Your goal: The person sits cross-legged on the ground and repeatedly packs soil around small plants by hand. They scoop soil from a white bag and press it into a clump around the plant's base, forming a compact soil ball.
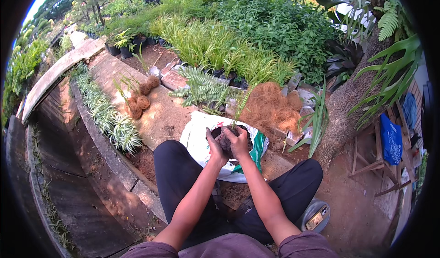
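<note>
Between my knees, my left hand (216, 148) and my right hand (238, 142) cup a dark ball of soil (225, 144) from both sides. Out of its top rises a small fern frond (241, 107), upright between my fingers. Beneath the hands lies a white and green plastic sack (197, 134) bearing printed writing, with dark soil showing in its middle. Behind the sack is a heap of loose brown coconut fibre (266, 107). Several fibre-wrapped balls with fern shoots (142, 101) sit on the path to the left.
Cut fern fronds (202, 86) lie beyond the sack, before potted grasses (220, 48). A concrete drain (79, 203) runs along the left, edged by striped plants (110, 120). At right stand a tree trunk (347, 103) and a wooden rack (381, 162). A phone (317, 218) lies by my right thigh.
</note>
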